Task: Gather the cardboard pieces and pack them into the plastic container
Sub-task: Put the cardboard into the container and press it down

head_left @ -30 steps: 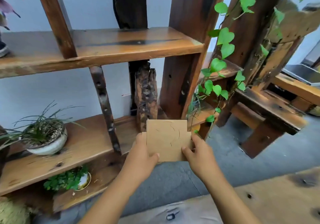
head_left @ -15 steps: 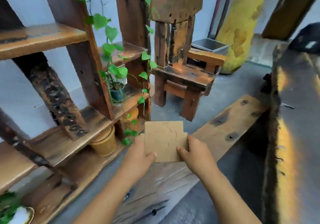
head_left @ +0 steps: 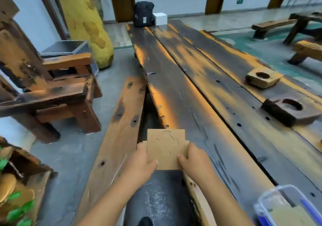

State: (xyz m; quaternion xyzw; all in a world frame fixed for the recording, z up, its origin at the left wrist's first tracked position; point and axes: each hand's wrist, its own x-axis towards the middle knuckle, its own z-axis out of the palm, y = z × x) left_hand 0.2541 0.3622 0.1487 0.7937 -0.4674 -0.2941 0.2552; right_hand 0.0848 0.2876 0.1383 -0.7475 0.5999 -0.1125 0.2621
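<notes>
I hold a flat brown cardboard piece with notched upper corners [head_left: 165, 150] at lower centre of the frame, my left hand [head_left: 142, 163] pinching its left edge and my right hand [head_left: 195, 159] its right edge, thumbs on its face. Beyond it a long dark plank bench with orange patches [head_left: 200, 79] runs to the upper frame. At lower right sits a clear plastic container with blue clips [head_left: 287, 208], cardboard inside. A rough wooden chair [head_left: 57, 89] stands at left.

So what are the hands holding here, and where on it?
Both hands hold the cardboard pieces at the lower side edges: the left hand on the left edge, the right hand on the right, thumbs on the front face.
</notes>
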